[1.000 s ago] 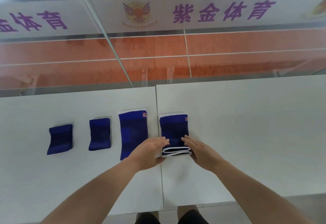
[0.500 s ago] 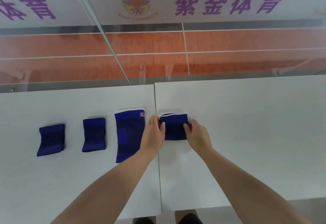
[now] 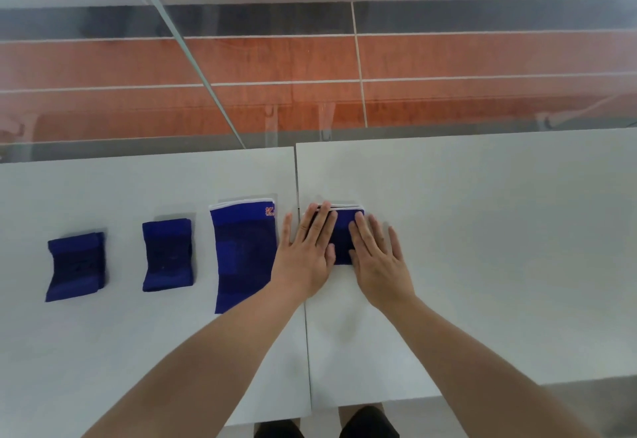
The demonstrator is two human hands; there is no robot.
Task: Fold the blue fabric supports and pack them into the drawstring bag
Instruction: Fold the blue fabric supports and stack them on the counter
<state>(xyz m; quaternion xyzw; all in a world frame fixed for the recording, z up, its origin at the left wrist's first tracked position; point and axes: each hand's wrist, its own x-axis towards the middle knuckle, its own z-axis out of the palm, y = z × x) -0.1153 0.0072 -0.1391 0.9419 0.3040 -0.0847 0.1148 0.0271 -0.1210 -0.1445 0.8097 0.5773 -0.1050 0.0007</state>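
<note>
Several blue fabric supports lie in a row on the white table (image 3: pixel 482 231). The rightmost support (image 3: pixel 343 237) is folded in half, with its white edges at the far side. My left hand (image 3: pixel 306 251) and my right hand (image 3: pixel 377 258) both press flat on it, fingers spread, covering its sides. To its left lies a long unfolded support (image 3: pixel 244 255) with a white top edge. Further left are two folded supports, one at the middle left (image 3: pixel 167 255) and one at the far left (image 3: pixel 75 265). No drawstring bag is in view.
The table is made of two white tops joined at a seam (image 3: pixel 300 265) under my left hand. A glass pane (image 3: pixel 344 93) stands right behind the far edge, with an orange court floor beyond it. My knees (image 3: pixel 365 424) show below the near edge.
The near half of the rightmost support was brought over onto its far half. Both hands then went from pinching its sides to lying flat on top of it.
</note>
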